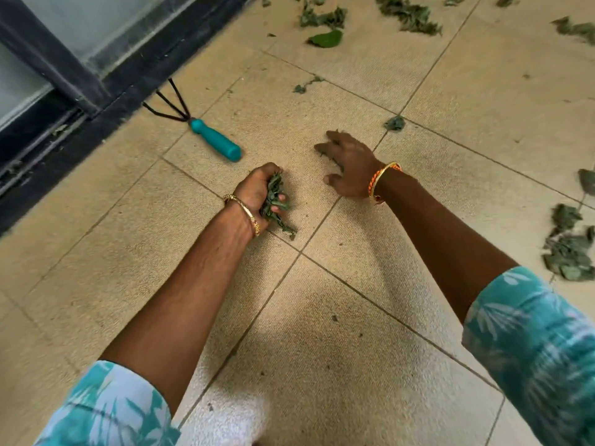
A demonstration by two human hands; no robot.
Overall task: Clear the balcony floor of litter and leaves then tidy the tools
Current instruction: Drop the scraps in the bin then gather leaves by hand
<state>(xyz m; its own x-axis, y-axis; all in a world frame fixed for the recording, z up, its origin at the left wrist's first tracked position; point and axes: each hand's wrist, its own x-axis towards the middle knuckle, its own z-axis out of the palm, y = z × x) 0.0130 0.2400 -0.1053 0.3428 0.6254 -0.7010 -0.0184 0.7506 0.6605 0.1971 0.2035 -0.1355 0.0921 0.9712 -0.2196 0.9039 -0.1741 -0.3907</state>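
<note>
1. Looking down from head height, a person's two bare forearms reach out over a beige tiled balcony floor [322,317] crossed by thin dark grout lines.
2. The left hand [257,194] is closed in a fist around a bunch of small dark green crumpled leaves [275,201]; the leaves stick out between the fingers and hang below the palm, just above the floor.
3. The right hand [349,165] is lowered to the floor with fingers spread and slightly bent; something dark lies under the fingertips, but whether they grip it cannot be told.
4. A gold bangle [244,209] sits on the left wrist; a gold bangle with an orange thread band [383,178] sits on the right wrist.
5. Both arms wear rolled turquoise sleeves with a white leaf print [531,333].
6. More wilted green leaves lie scattered: a loose spread along the far edge of the floor [409,14], one flat brighter green leaf [326,38] among them, a single curled leaf [394,123] just beyond the right hand, and a heap at the right edge [568,249].
7. A small hand rake with a teal plastic handle and three black metal prongs [215,140] lies flat on the floor to the left of the hands, its prongs pointing at a dark sliding door frame with frosted glass [74,75].
</note>
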